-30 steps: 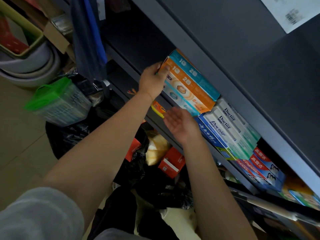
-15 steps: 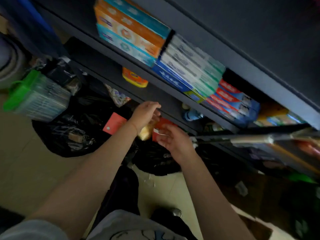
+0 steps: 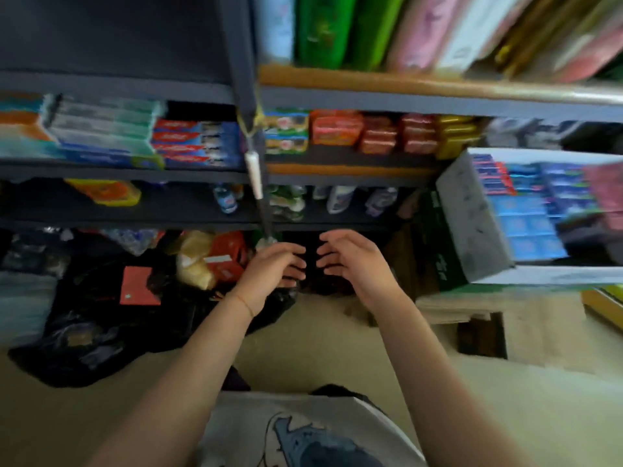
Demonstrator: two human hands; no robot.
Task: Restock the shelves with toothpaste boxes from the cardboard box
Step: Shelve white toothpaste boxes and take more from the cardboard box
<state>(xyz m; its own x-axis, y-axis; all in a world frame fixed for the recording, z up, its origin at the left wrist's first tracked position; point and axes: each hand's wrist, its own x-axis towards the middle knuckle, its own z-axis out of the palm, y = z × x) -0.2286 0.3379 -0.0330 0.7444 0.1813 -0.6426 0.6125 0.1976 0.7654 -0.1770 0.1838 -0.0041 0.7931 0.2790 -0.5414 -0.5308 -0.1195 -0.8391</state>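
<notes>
Both arms extended; left hand (image 3: 274,274), right hand (image 3: 354,261) empty, fingers loosely curled.

Motion blur and cut edges across the shelves

The print on the toothpaste boxes (image 3: 111,129) at upper left is smeared beyond reading, and the stack runs off the left edge. The cardboard box (image 3: 472,214) at right is cut by the right edge, its contents a blue and red blur. Small bottles (image 3: 226,200) on the lower shelf (image 3: 175,210) are too blurred to identify. Both forearms leave the frame at the bottom.

Cardboard box (image 3: 472,217) right of shelves (image 3: 135,170)
</notes>
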